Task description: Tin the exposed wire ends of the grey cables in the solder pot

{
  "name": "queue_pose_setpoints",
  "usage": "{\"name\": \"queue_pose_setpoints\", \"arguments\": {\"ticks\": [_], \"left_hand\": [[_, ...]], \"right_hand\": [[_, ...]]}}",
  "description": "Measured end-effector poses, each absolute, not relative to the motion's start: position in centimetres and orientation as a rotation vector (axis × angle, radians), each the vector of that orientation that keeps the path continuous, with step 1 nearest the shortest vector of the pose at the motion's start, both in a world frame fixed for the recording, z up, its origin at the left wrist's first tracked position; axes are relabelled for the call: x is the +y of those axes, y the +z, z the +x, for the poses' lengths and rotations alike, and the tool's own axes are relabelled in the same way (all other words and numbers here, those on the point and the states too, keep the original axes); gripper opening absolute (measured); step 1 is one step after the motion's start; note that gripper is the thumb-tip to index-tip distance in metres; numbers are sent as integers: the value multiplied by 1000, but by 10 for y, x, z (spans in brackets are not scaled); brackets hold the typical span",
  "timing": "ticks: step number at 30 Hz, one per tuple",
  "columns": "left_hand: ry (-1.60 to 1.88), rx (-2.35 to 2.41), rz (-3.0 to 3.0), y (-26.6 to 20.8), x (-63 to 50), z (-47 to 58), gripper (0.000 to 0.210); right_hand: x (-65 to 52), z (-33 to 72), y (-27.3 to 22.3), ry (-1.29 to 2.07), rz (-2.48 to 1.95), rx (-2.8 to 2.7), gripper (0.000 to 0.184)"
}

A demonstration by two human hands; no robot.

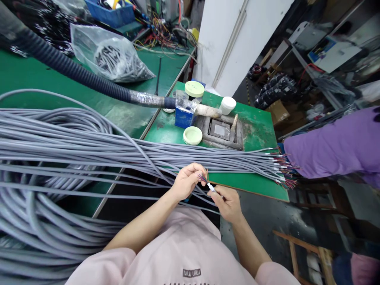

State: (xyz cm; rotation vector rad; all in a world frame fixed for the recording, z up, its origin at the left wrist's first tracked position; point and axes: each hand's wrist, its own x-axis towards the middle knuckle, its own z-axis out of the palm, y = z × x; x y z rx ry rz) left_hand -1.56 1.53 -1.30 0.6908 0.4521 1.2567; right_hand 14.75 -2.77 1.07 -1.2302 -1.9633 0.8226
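While left hand (187,182) pinches loose wires (203,177), centre frame, right hand (228,202) grips their cable (211,187); bundle (213,157): ends (282,164), frame right, apparently stripped; held wires seemingly unsorted.

Beyond my fingers (191,170) I see a white wall (222,35) rising behind the green desk (261,132), with a second green desk (175,65) to their left, and off to their right a dark grey, faintly shiny floor (258,213) and an orange-brown wooden frame (297,241).

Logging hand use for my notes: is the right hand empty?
No, the right hand holds a white cable end with thin wires sticking out.
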Motion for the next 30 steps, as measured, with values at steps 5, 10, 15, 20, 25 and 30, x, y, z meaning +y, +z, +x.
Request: {"name": "queue_pose_setpoints", "arguments": {"ticks": [5, 10, 15, 20, 25, 30], "left_hand": [[1284, 587, 804, -20, 14, -11, 22], [1308, 645, 824, -20, 11, -4, 26], [1279, 619, 774, -22, 8, 2, 20], [1378, 556, 674, -18, 9, 6, 17], [1494, 566, 678, -8, 15, 8, 16], [1557, 751, 805, 0, 23, -4, 16]], "right_hand": [[-20, 145, 16, 917, -1312, -1836, 22], [-8, 137, 29, 865, -1302, -1926, 34], [1, 133, 38, 670, -1079, -2074, 29], [10, 135, 40, 469, -1022, -2018, 23], [22, 131, 43, 428, -1031, -1938, 11], [39, 126, 48, 653, -1214, -1940, 16]]}}
